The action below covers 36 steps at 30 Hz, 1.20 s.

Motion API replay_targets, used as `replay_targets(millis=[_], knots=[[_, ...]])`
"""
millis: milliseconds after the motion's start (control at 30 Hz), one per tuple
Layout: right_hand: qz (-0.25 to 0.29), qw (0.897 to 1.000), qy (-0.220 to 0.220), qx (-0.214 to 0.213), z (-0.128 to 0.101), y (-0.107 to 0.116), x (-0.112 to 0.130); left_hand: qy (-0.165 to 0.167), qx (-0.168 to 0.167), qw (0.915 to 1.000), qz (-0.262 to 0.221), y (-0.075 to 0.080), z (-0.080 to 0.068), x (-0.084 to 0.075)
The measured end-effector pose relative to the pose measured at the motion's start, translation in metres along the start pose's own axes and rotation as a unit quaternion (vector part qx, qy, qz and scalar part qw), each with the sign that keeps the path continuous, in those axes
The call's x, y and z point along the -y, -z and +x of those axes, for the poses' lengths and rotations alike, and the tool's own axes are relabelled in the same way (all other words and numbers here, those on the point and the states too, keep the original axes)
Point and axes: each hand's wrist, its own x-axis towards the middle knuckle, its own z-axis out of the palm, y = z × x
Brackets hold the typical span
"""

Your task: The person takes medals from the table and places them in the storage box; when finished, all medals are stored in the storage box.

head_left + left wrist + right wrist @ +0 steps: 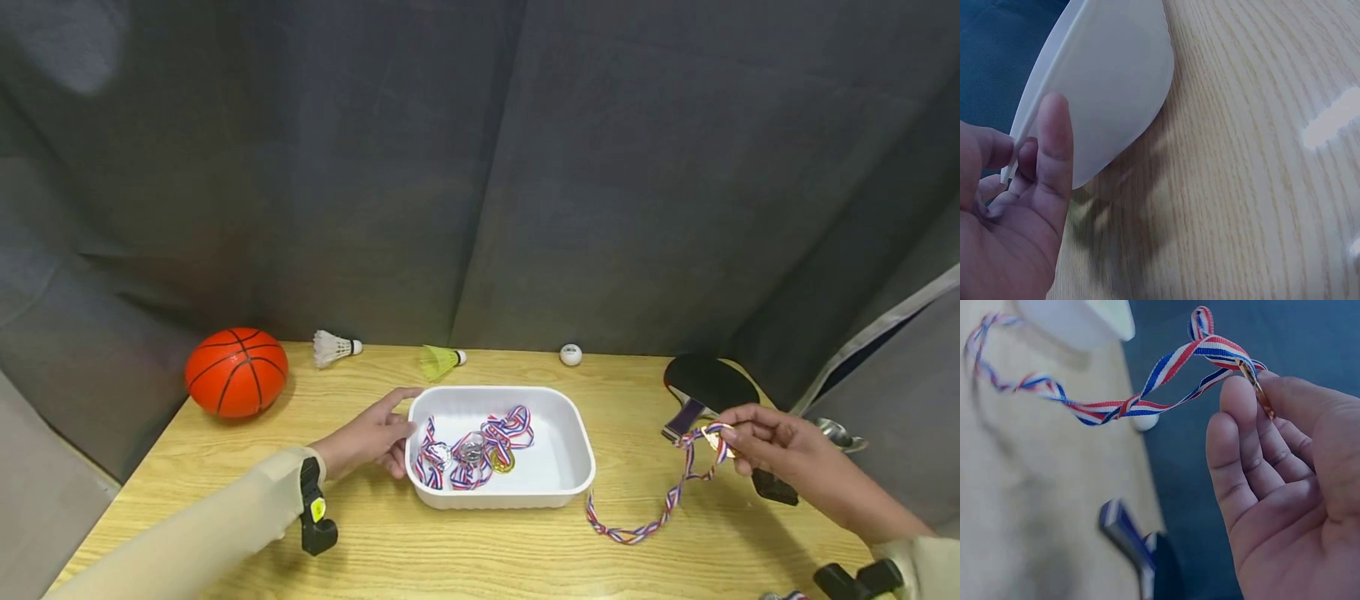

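Observation:
My left hand (369, 435) grips the left rim of a white plastic tub (517, 499), which sits on the wooden table. The left wrist view shows that rim (1054, 69) between thumb and fingers. Inside the tub lie two silver medals and a gold medal (502, 461) with red, white and blue ribbons. Above the table at the right, my right hand (787, 450) pinches a gold-coloured medal (1257, 390) between thumb and fingertips. Its twisted striped ribbon (670, 503) trails left toward the tub's right side.
A basketball (237, 372) stands at the far left. Along the back are a white shuttlecock (335, 348), a yellow shuttlecock (440, 362) and a table tennis ball (571, 355). Behind my right hand lies a table tennis bat (708, 383), near a shiny metal object (836, 433). Dark cloth (480, 183) hangs behind.

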Motion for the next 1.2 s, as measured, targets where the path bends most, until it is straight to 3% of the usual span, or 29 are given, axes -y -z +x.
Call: replay_targets(millis=[333,500,667,900,1000,1200], knots=[[-0.036,0.995,0.091,-0.034,0.026,0.014,0.069,0.004,-0.009,0.9999,-0.004,-0.001,0.0,-0.002],[0.004,0.992,0.105,-0.063,0.041,0.014,0.106,0.005,-0.008,0.9999,-0.007,-0.002,0.0,0.0],[0.086,0.985,0.137,-0.055,0.056,0.01,0.139,-0.001,-0.002,0.9999,-0.01,-0.001,0.0,0.001],[0.18,0.96,0.208,-0.058,0.09,-0.021,0.174,0.005,-0.006,1.0,-0.006,-0.001,-0.001,0.0],[0.183,0.958,0.215,-0.052,0.106,-0.04,0.186,0.002,-0.005,1.0,-0.008,-0.001,-0.002,0.0],[0.146,0.971,0.185,-0.023,0.137,-0.078,0.194,-0.003,-0.005,0.9999,-0.01,-0.002,-0.003,0.001]])
